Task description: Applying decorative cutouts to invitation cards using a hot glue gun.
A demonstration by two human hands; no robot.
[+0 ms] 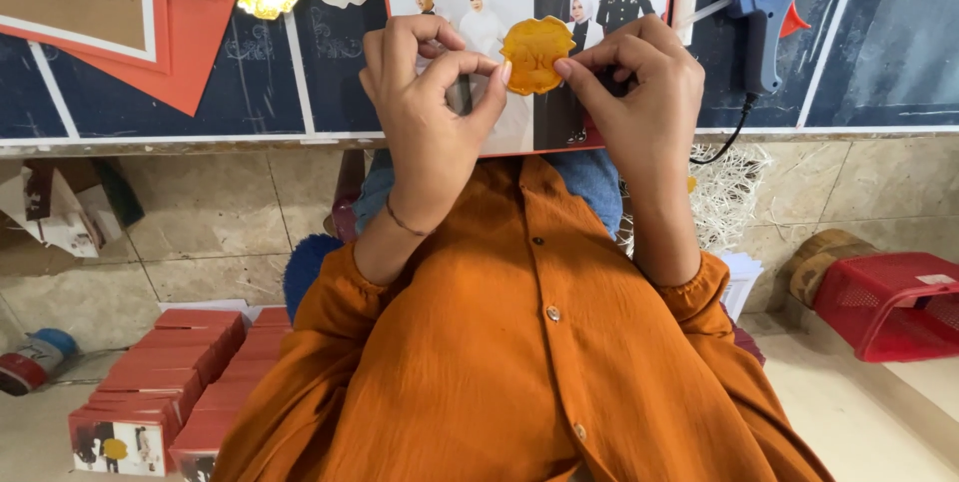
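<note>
Head view: both hands (534,92) pinch gold seal (535,53) over photo card (519,2); glue gun (769,7) beside.

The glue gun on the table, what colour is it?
The glue gun is blue with an orange-red trigger, seen in the head view, top right.

Gold seal (536,54): we see a thin, embossed disc with a waxy, semi-gloss sheen. Photo card (559,2) under it: smooth, glossy printed paper, red-edged. Glue gun (769,12) at two o'clock: matt blue plastic. Basket (889,302) at four o'clock: red plastic mesh. Our orange shirt (519,362): soft, matt woven cloth. Floor tiles (200,222): polished stone.
</note>
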